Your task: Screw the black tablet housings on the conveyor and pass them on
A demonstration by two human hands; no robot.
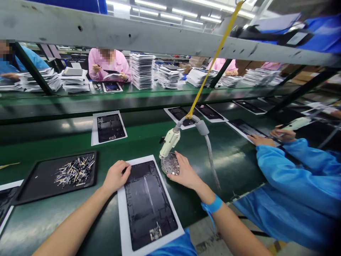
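A dark tablet-like panel (150, 202) lies on a white sheet (124, 227) in front of me. My left hand (117, 175) rests at the panel's top left corner, its fingers curled; whether they pinch anything is hidden. On the right, my right hand (185, 170) has its thumb and fingers around the edge of a round dish (170, 164) full of small metal pieces. Just above the dish hangs a pale green electric screwdriver (169, 142) from a yellow strap (213, 60), its tip end close to the dish's rim. A blue band circles my right wrist.
A black tray (42, 177) of small thin parts stands at left. More panels on sheets, such as one panel (110, 127), lie along the green bench. A person's blue sleeves (295, 160) are close at right. A grey cable (209, 153) hangs beside my right hand.
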